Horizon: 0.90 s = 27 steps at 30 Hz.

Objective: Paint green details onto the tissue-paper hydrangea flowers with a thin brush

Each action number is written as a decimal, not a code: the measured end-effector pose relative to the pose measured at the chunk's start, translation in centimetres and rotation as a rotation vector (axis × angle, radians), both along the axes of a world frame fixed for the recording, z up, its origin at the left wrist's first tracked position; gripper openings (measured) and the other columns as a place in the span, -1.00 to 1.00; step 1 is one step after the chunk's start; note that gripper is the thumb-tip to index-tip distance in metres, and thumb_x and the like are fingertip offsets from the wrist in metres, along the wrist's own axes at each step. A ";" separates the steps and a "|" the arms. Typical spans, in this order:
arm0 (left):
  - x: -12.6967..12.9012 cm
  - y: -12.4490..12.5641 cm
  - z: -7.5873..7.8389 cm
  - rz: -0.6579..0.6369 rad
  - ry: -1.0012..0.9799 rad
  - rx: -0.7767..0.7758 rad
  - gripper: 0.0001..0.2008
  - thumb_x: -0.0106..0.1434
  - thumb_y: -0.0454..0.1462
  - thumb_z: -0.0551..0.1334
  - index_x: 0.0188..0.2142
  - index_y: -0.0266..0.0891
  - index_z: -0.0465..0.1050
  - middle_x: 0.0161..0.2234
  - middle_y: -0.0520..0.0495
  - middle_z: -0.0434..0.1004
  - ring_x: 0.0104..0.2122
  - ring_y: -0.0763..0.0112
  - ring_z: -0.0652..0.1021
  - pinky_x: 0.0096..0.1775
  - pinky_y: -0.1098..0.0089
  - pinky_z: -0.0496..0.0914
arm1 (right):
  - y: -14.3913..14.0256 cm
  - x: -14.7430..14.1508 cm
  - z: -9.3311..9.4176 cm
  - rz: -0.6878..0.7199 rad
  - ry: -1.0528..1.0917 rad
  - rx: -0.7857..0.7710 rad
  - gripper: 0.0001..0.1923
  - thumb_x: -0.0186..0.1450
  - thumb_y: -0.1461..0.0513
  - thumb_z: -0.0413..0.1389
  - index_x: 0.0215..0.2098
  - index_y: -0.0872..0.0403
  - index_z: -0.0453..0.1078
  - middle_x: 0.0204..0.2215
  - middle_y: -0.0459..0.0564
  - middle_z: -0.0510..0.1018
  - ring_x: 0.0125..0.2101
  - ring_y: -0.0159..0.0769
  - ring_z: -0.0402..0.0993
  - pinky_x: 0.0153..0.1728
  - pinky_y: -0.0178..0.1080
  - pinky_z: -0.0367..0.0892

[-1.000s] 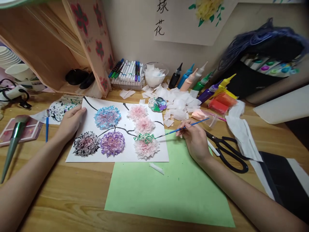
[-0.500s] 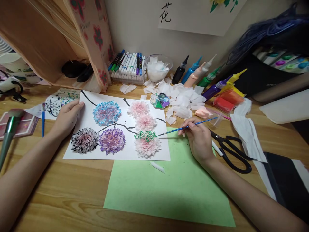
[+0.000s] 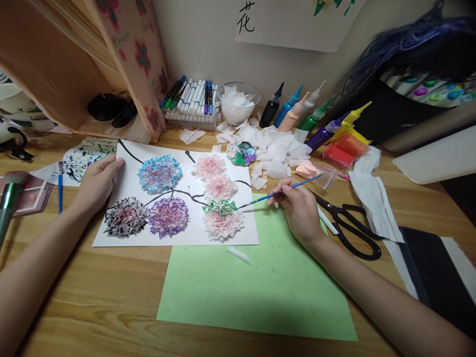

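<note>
I see little change, so the flower [image 3: 223, 224] remains partly green, my right hand [image 3: 299, 208] pinching the brush [image 3: 260, 199] at its edge, my left hand [image 3: 97, 182] gripping the paper's [image 3: 124, 181] left edge.

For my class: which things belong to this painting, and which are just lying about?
In use:
thin blue paintbrush
white paper with ruffled flowers
probably small paint-smeared palette

Seemingly lying about:
black-handled scissors
thick green-handled brush

Scissors [image 3: 337, 210] lie right of the flower sheet [image 3: 196, 218], a bowl [image 3: 253, 100] behind.
</note>
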<state>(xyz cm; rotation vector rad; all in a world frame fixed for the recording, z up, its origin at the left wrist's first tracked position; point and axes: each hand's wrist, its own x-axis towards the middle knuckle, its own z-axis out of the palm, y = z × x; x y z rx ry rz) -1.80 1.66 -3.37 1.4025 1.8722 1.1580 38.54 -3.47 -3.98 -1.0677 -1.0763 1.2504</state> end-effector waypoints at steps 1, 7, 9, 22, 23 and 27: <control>0.0 0.0 0.0 0.002 0.000 0.002 -0.72 0.04 -0.07 0.21 -0.43 -0.26 0.45 -0.53 0.09 0.32 -0.48 0.43 0.31 -0.40 0.47 0.18 | 0.0 0.0 0.0 -0.003 -0.007 -0.003 -0.84 0.28 0.23 0.03 -0.44 0.06 0.36 -0.59 -0.15 0.42 -0.55 -0.41 0.39 -0.50 -0.34 0.20; 0.3 0.0 -0.1 -0.011 -0.048 0.000 -0.70 0.03 -0.07 0.22 -0.37 -0.28 0.48 -0.50 0.09 0.36 -0.46 0.45 0.33 -0.37 0.48 0.20 | 0.1 0.1 0.0 -0.033 0.028 -0.005 -0.83 0.27 0.24 0.02 -0.46 0.07 0.35 -0.59 -0.15 0.42 -0.57 -0.45 0.37 -0.53 -0.36 0.17; 0.5 0.0 0.2 -0.007 -0.052 -0.010 -0.70 0.02 -0.07 0.22 -0.39 -0.27 0.47 -0.52 0.09 0.35 -0.46 0.45 0.33 -0.38 0.50 0.20 | 0.1 0.1 0.0 -0.024 0.007 -0.017 -0.84 0.27 0.24 0.02 -0.46 0.07 0.35 -0.61 -0.15 0.41 -0.56 -0.44 0.37 -0.52 -0.35 0.17; 0.7 -0.1 0.4 -0.011 -0.034 0.004 -0.69 0.05 -0.08 0.21 -0.36 -0.28 0.50 -0.52 0.09 0.37 -0.48 0.47 0.32 -0.35 0.49 0.25 | 0.2 0.1 -0.1 -0.068 0.003 -0.017 -0.83 0.27 0.26 0.01 -0.48 0.07 0.33 -0.63 -0.16 0.43 -0.60 -0.45 0.36 -0.55 -0.36 0.14; 0.6 -0.1 0.3 -0.019 -0.034 0.003 -0.70 0.05 -0.09 0.21 -0.35 -0.28 0.50 -0.51 0.09 0.37 -0.48 0.47 0.32 -0.35 0.49 0.25 | 0.2 0.1 -0.1 -0.059 0.003 -0.022 -0.83 0.27 0.26 0.01 -0.48 0.07 0.34 -0.62 -0.16 0.43 -0.59 -0.45 0.37 -0.55 -0.36 0.15; 0.5 -0.1 0.2 -0.018 -0.036 0.004 -0.70 0.07 -0.09 0.20 -0.35 -0.28 0.49 -0.50 0.08 0.38 -0.48 0.46 0.31 -0.35 0.48 0.24 | 0.2 0.1 -0.1 -0.053 -0.019 -0.041 -0.84 0.27 0.26 0.01 -0.47 0.08 0.34 -0.63 -0.16 0.43 -0.59 -0.46 0.38 -0.55 -0.37 0.15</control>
